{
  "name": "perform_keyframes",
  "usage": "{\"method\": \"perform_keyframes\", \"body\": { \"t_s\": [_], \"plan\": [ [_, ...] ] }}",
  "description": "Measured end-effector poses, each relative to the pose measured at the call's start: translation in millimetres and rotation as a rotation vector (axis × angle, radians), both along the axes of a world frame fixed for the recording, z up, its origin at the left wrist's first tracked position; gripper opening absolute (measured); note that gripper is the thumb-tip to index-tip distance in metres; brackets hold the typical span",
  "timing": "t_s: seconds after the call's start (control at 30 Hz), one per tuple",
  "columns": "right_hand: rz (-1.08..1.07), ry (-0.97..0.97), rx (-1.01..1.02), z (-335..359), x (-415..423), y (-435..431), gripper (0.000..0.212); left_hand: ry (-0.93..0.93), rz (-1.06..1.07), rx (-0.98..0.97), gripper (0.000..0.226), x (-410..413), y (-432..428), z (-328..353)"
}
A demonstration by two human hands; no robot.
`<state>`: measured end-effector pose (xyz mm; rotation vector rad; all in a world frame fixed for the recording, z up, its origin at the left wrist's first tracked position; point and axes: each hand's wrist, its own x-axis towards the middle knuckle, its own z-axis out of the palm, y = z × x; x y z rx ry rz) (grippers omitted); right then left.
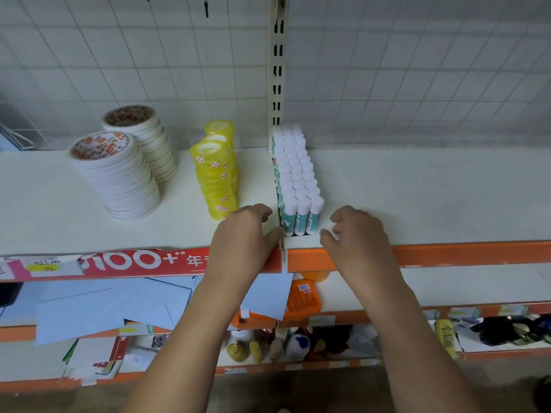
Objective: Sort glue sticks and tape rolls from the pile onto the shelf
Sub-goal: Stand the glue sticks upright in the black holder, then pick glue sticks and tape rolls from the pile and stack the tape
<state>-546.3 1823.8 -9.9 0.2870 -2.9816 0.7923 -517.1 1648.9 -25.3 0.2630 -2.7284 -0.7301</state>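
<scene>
A tight block of several upright glue sticks [298, 180], white caps over teal labels, stands on the white top shelf [417, 198] just right of the upright post. Left of the post stand two stacks of yellow flowered tape rolls [216, 174] and two taller stacks of white tape rolls [119, 177]. My left hand [244, 234] rests at the shelf's front edge between the yellow tape and the glue sticks, fingers loosely curled and holding nothing. My right hand [357, 234] hovers just right of the front glue sticks, fingers loosely curled, with nothing seen in it.
The shelf has an orange front rail [462, 251] with a red banner [134, 260] on its left part. A white wire grid [149, 70] backs it. Lower shelves hold blue paper sheets [104, 308], an orange pack [304, 299] and small bottles [268, 347].
</scene>
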Motion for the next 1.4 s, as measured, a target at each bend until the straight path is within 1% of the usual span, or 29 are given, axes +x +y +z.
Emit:
{"method": "perform_keyframes", "body": {
  "t_s": [0.07, 0.1, 0.17, 0.23, 0.33, 0.47, 0.53, 0.6, 0.7, 0.77, 0.93, 1.03, 1.17, 1.4],
  "plan": [
    [0.07, 0.046, -0.054, 11, 16, -14, 0.015, 0.032, -0.008, -0.052, 0.027, 16, -11, 7],
    [0.117, 0.064, -0.067, 16, 23, -23, 0.011, 0.037, -0.015, -0.04, 0.023, 23, -16, 10],
    [0.218, 0.083, -0.068, 24, 34, -51, 0.01, 0.037, 0.005, 0.056, 0.016, 41, -34, 17],
    [0.326, 0.091, -0.084, 29, 43, -86, 0.01, 0.04, 0.068, 0.117, 0.014, 62, -62, 22],
    [0.49, 0.128, -0.101, 31, 59, -146, 0.015, 0.049, 0.192, 0.104, 0.016, 99, -115, 26],
    [0.687, 0.203, -0.119, 36, 87, -243, 0.029, 0.084, 0.368, -0.026, 0.022, 149, -200, 29],
    [0.746, 0.239, -0.128, 38, 100, -297, 0.033, 0.063, 0.42, -0.045, 0.026, 173, -249, 29],
    [0.79, 0.246, -0.121, 39, 109, -348, 0.036, 0.025, 0.462, -0.051, 0.029, 192, -298, 30],
    [0.83, 0.231, -0.104, 38, 121, -421, 0.04, -0.021, 0.509, -0.13, 0.031, 215, -363, 31],
    [0.841, 0.229, -0.073, 36, 128, -465, 0.041, -0.02, 0.538, -0.174, 0.034, 225, -398, 33],
    [0.864, 0.236, 0.021, 34, 139, -553, 0.043, -0.032, 0.519, -0.227, 0.037, 239, -470, 39],
    [0.909, 0.255, 0.119, 31, 138, -589, 0.045, -0.094, 0.441, -0.235, 0.04, 242, -505, 41],
    [0.963, 0.274, 0.218, 29, 129, -623, 0.045, -0.162, 0.441, -0.218, 0.04, 248, -554, 35],
    [0.987, 0.222, 0.256, 11, 91, -669, 0.043, -0.203, 0.486, -0.2, 0.038, 224, -613, 18]
  ]
}}
